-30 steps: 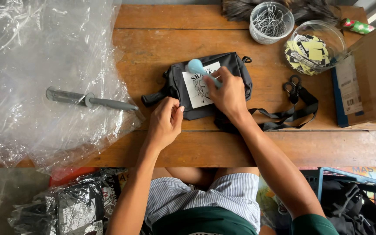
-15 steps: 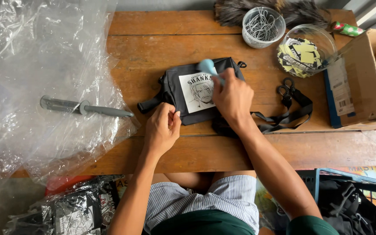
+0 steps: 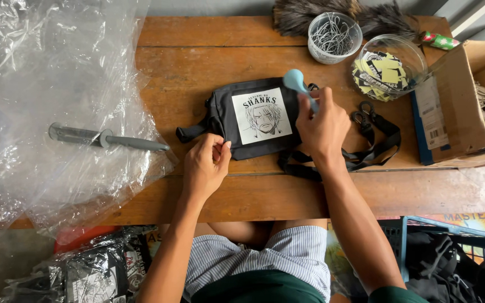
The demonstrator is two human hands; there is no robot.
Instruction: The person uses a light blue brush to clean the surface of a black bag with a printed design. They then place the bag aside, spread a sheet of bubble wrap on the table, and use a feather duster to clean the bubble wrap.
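Person seated at a wooden table [image 3: 197, 73], both forearms reaching up from the lower edge of the view. Black pouch bag [image 3: 237, 120] lies flat near the table's middle, white printed patch facing up, its black strap [image 3: 377, 140] trailing off to the right with clips.

Left hand [image 3: 206, 165] sits at the bag's lower left edge, wrist slightly bent, fingers curled in, thumb and fingertips pinching the fabric edge there. Mostly closed, hold is on the bag.

Right hand [image 3: 322, 126] rests over the bag's right end, forearm angled in from lower right. Fingers closed around the handle of a light blue tool [image 3: 298, 84], rounded head sticking up past the fingertips above the bag's top right corner. Cannot tell whether the tool's head touches the bag.

Left of the bag: clear plastic sheeting [image 3: 57, 101] bunched over the table's left side, a grey knife [image 3: 108, 138] lying on it. Top right: cup of metal rings [image 3: 334, 36], clear bowl of yellow-black tags [image 3: 387, 67], open cardboard box [image 3: 456, 106] at the right edge.
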